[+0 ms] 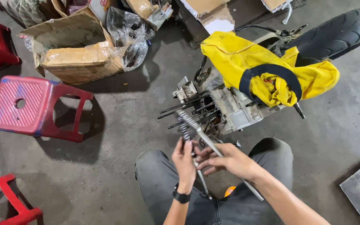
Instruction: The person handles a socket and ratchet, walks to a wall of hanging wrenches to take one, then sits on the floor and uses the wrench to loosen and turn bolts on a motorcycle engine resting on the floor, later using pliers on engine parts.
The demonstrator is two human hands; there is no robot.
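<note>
Both hands, left (184,160) and right (226,160), closed around long metal tools (196,133) before an engine block (230,110).

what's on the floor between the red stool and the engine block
Only bare grey concrete floor with shadows lies between the red plastic stool and the engine block, as the head view shows.

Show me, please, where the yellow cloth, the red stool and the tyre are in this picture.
yellow cloth (230,58), head view, on its broad upper left part draped over the engine.
red stool (17,104), head view, on the flat seat beside its round hole.
tyre (338,31), head view, on the black tread.
</note>
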